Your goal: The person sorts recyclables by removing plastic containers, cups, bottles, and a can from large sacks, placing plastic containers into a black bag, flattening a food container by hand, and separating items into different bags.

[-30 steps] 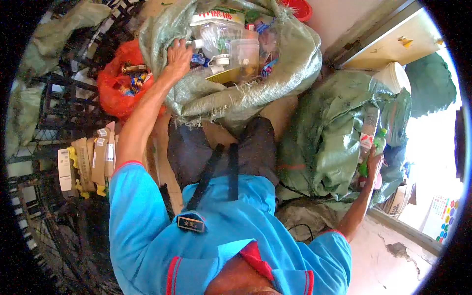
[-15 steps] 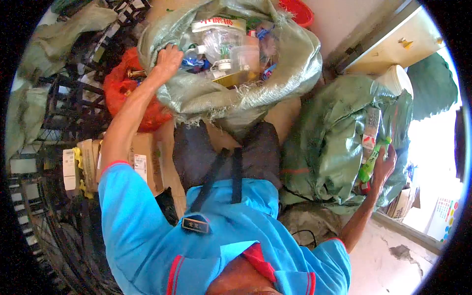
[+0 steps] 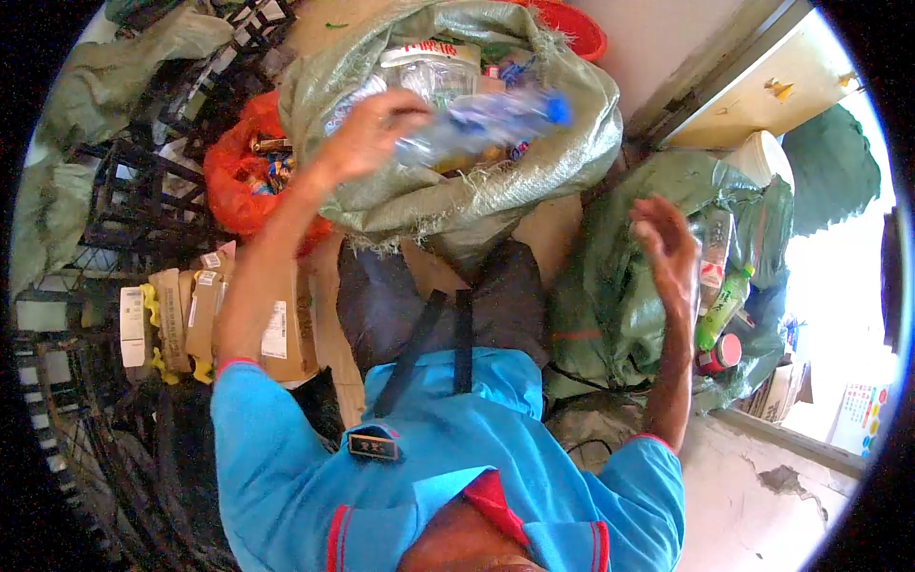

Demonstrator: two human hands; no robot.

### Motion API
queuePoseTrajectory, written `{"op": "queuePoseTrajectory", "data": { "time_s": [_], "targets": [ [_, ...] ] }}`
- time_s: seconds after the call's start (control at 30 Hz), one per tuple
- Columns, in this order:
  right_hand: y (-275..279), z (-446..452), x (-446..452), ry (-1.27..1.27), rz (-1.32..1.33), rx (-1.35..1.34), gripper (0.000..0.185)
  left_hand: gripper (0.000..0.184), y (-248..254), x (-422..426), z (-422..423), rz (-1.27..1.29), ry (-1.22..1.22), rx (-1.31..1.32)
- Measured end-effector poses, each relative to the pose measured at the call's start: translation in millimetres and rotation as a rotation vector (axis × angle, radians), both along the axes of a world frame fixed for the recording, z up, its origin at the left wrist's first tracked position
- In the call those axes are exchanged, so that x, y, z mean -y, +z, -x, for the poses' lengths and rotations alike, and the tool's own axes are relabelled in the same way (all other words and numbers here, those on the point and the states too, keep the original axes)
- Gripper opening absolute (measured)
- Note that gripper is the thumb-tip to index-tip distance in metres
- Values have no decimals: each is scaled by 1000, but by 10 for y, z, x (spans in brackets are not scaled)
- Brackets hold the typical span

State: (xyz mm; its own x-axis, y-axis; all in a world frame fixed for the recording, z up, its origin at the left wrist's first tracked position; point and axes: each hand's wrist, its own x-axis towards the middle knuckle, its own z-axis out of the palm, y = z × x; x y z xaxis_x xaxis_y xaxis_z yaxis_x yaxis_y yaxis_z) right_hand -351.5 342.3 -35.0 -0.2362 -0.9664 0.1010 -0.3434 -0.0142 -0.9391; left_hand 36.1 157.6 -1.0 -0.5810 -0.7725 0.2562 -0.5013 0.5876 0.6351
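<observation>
My left hand [image 3: 381, 129] is closed on the near end of a clear plastic bottle [image 3: 491, 116] with a blue cap, blurred by motion. The bottle lies sideways over the mouth of a large woven sack [image 3: 477, 195]. Inside that sack are clear containers, among them a big transparent jar [image 3: 429, 71]. My right hand [image 3: 667, 238] is raised over a green sack [image 3: 610, 257], its fingers apart and nothing in them. To its right, on the green sack, rest a bottle with a white and red label [image 3: 713, 253], a green bottle [image 3: 722, 310] and a red-lidded jar [image 3: 720, 355].
A red bag [image 3: 243, 191] holding small cans sits left of the woven sack. Cardboard boxes [image 3: 286, 334] stand below it, beside black plastic crates [image 3: 138, 195]. A red basin [image 3: 567, 29] is at the back, and a white bucket [image 3: 762, 157] leans at the right.
My left hand has left the sack's left rim and moved right, now with the blue-capped bottle. My right hand has let go of the green bottle and moved up and left.
</observation>
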Motion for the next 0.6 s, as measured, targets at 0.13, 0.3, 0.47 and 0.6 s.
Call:
{"op": "queuePoseTrajectory", "data": {
  "time_s": [0.13, 0.3, 0.47, 0.6],
  "targets": [
    [-168, -515, 184, 152, 98, 463, 72, 27, -201, -592, 1024, -58, -278, -147],
    [-32, -289, -29, -409, 76, 145, 50, 36, -379, -815, 1739, -204, -328, -289],
    [315, 1071, -744, -859, 204, -72, 45, 40, -516, 128, 1007, -5, 60, -168],
    [-156, 2451, -1280, -926, -319, -751, 63, 51, -1361, 1162, 249, -653, 573, -462]
  ]
}}
